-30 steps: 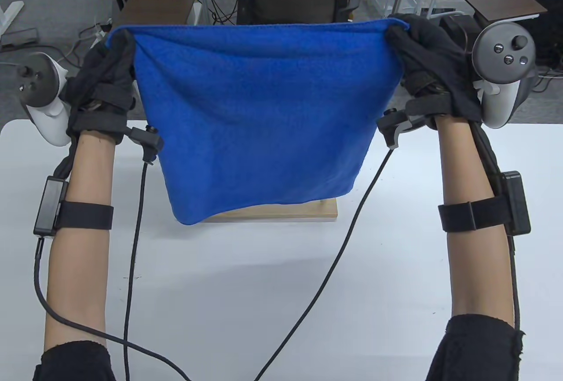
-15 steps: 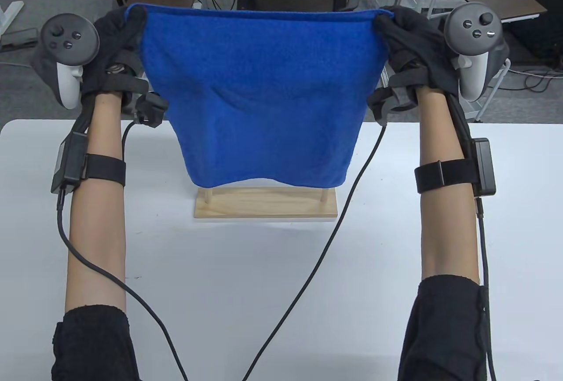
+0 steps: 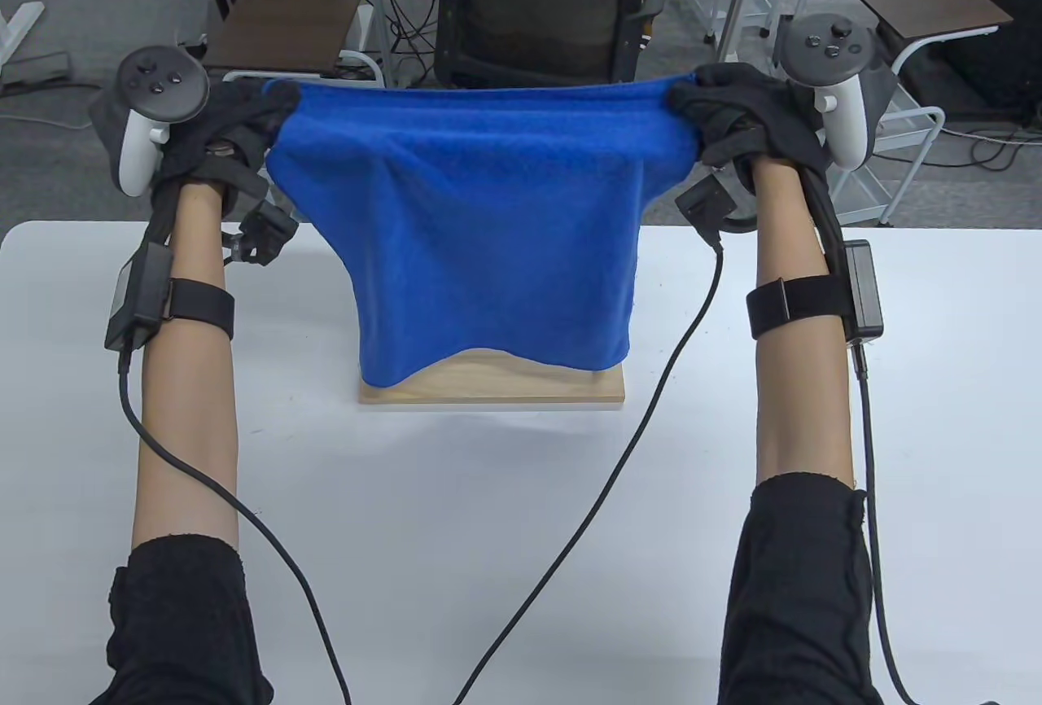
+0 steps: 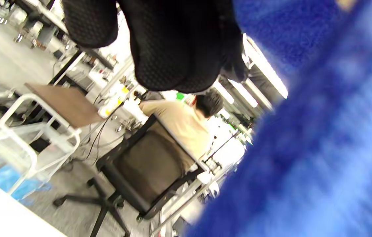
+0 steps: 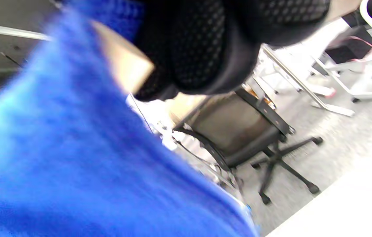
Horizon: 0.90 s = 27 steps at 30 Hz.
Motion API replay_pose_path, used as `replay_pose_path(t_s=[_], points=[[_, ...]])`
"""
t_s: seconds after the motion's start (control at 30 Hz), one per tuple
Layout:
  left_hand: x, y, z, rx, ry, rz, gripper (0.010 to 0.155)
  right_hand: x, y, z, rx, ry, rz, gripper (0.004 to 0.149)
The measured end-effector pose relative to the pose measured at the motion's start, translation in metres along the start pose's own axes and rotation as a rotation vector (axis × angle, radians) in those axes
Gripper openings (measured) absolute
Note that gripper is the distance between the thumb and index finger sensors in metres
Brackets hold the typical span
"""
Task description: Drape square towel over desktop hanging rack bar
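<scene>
Currently a blue square towel [image 3: 488, 233] is held stretched by its top corners, pinched by the left hand [image 3: 232, 131] and right hand [image 3: 737, 123], hanging over the hidden rack bar above the wooden base [image 3: 496, 387]; released off-centre, it could slide off.

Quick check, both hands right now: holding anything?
Left hand: grips the blue towel's top left corner.
Right hand: grips its top right corner.
</scene>
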<state>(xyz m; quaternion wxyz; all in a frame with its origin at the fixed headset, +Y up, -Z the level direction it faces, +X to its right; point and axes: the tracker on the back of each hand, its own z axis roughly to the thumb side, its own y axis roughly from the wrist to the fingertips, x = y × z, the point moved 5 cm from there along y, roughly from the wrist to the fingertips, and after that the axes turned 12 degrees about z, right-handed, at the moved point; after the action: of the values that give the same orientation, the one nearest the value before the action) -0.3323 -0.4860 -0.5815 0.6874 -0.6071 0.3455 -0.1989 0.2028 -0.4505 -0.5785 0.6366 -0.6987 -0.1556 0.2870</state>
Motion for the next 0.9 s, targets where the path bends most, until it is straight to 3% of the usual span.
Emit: replay_pose_path(t_s=[0.17, 0.27, 0.9], points=[[0.018, -0.005, -0.024, -0.064, -0.028, -0.185, 0.046, -0.018, 0.009, -0.024, -0.070, 0.057, 0.136, 0.040], [0.026, -0.010, -0.033, -0.080, -0.092, -0.213, 0.046, -0.024, 0.012, -0.033, -0.089, 0.092, 0.169, 0.040], [0.073, -0.051, -0.084, -0.172, -0.045, -0.278, 0.047, -0.075, 0.011, -0.092, -0.200, 0.069, 0.212, 0.040]])
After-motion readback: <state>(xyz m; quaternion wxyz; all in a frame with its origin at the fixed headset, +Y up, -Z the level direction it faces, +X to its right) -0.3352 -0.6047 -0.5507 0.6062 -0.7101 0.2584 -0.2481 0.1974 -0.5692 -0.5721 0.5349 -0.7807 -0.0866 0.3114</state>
